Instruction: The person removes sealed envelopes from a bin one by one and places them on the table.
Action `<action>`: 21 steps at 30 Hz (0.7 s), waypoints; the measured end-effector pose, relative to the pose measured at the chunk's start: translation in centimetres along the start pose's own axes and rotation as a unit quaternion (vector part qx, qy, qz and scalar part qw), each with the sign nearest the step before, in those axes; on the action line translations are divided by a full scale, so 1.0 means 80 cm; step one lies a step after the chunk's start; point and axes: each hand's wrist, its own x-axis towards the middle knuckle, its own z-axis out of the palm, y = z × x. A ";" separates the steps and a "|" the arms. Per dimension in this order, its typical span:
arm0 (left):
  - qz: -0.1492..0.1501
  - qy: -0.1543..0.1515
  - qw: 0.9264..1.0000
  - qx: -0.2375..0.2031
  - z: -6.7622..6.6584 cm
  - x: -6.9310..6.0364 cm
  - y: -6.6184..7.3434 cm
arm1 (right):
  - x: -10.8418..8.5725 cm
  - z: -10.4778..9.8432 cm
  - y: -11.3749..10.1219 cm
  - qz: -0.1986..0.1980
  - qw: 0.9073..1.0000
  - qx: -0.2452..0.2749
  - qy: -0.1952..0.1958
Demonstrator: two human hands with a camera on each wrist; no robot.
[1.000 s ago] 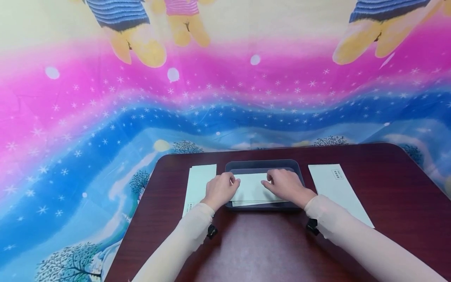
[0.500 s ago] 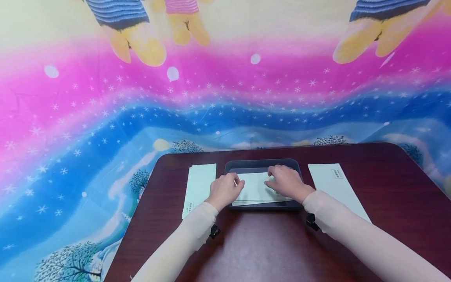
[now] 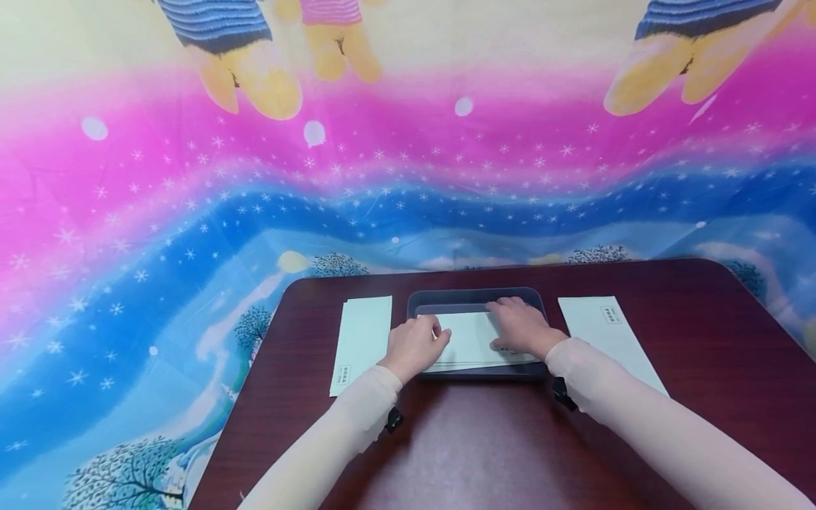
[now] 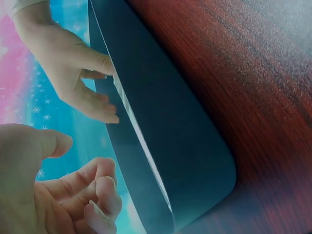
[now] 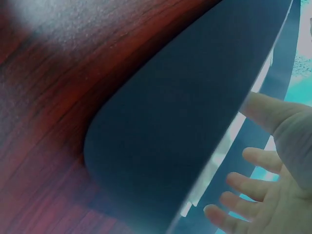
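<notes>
A stack of pale envelopes [image 3: 470, 338] lies in a dark grey tray [image 3: 440, 299] at the middle of the table. My left hand [image 3: 414, 346] is over the stack's left end, its fingers loosely bent and nothing between them in the left wrist view. Over the right end is my right hand [image 3: 518, 327], partly covering a printed label. Its fingers [image 5: 251, 185] are spread and fairly straight in the right wrist view, the thumb near the tray's rim. Whether the fingertips touch the paper is hard to tell.
More pale envelopes [image 3: 362, 340] lie left of the tray, their label at the near end. Another pale envelope pile [image 3: 605, 340] lies to the right, partly under the right sleeve. A patterned cloth [image 3: 408, 142] hangs behind the dark red table [image 3: 484, 439].
My left hand has moved to the right. The envelopes in the tray have shifted slightly right, and a printed label shows by my right hand, whose fingers have straightened and reached farther back.
</notes>
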 end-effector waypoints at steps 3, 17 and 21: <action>0.000 -0.004 1.000 0.000 0.001 0.000 0.000 | 0.001 0.001 0.004 -0.008 1.000 0.000 -0.022; 0.000 -0.006 1.000 0.002 0.003 -0.004 -0.001 | 0.007 0.005 0.011 -0.012 0.999 -0.002 -0.038; -0.001 -0.005 1.000 0.008 0.004 -0.004 -0.002 | 0.006 0.007 0.009 -0.011 1.000 -0.003 -0.016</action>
